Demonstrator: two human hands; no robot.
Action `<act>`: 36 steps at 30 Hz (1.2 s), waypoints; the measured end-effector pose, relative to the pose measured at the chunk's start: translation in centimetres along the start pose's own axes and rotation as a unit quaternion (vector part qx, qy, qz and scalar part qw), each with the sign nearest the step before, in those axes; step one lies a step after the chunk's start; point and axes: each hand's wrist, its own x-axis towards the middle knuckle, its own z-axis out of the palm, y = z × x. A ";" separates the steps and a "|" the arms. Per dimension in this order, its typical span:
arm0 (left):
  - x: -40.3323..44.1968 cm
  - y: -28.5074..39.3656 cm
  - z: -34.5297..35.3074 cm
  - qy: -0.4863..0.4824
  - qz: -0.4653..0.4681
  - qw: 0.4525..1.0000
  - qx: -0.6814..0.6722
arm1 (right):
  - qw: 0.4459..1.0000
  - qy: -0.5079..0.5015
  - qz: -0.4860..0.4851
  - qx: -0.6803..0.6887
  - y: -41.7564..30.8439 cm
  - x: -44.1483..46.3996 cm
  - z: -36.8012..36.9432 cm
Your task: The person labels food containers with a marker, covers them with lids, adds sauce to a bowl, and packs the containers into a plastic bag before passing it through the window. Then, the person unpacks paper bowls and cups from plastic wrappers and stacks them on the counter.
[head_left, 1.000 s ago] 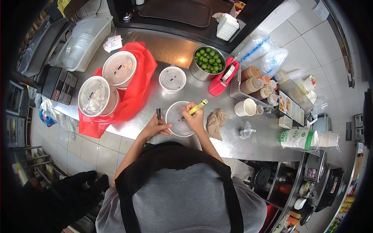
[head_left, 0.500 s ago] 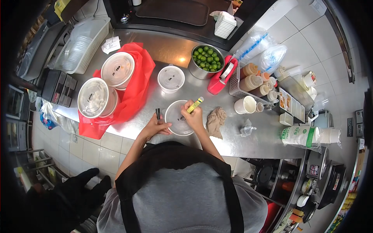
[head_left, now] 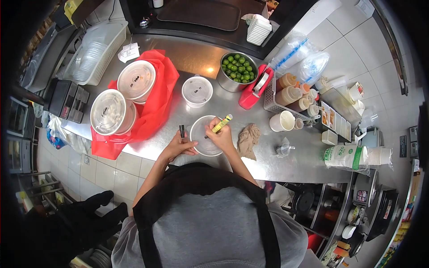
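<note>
A round tub with a clear lid point(head_left: 201, 145) sits on the steel counter in front of me. My right hand point(head_left: 220, 138) is closed around a yellow marker point(head_left: 222, 123), its tip down at the lid. In my left hand point(head_left: 178, 148) a black marker cap point(head_left: 182, 129) sticks up between the fingers, while the thumb rests on the lid's left edge. Beyond the lid stands a smaller white lidded tub point(head_left: 197, 91) with dark writing on top. To the left, several large lidded tubs point(head_left: 108, 111) with written lids stand on a red plastic bag point(head_left: 154, 118).
A pot of green limes point(head_left: 238, 68), a red tape dispenser point(head_left: 255, 88) and a basket of sauce bottles point(head_left: 289, 94) stand at the back right. A crumpled brown cloth point(head_left: 248, 140) lies right of my hand. Another person's dark-clothed legs point(head_left: 96, 210) are at the lower left.
My right hand has shifted slightly left and down over the lid, and the marker leans a little differently. The dark mark seen on the lid earlier is now covered. My left hand stays put.
</note>
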 end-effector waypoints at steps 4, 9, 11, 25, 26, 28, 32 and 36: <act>-0.2 0.2 0.2 -0.002 0.006 1.000 0.001 | 0.997 0.039 0.007 0.072 1.6 0.2 -0.1; -0.1 0.2 0.1 0.002 0.003 1.000 0.005 | 0.996 0.055 0.021 0.064 2.2 0.3 -0.9; -0.2 0.2 0.2 0.005 0.005 1.000 0.006 | 0.998 0.054 0.011 0.035 2.1 0.3 -1.0; -0.1 0.1 0.2 0.002 0.000 1.000 -0.002 | 0.999 0.052 -0.003 -0.012 0.8 0.5 -0.9; -0.1 0.1 0.2 0.002 0.000 1.000 -0.001 | 0.998 0.055 -0.001 -0.012 0.7 0.5 -0.9; -0.2 0.1 0.2 0.002 0.000 1.000 -0.006 | 0.998 0.058 0.002 -0.012 0.7 0.5 -0.9; -0.1 0.0 0.1 0.002 0.000 1.000 -0.008 | 0.998 0.056 0.012 -0.016 0.8 0.6 -0.9; -0.1 0.0 0.1 0.009 0.007 1.000 0.001 | 0.998 0.054 0.008 -0.025 0.2 0.7 -1.0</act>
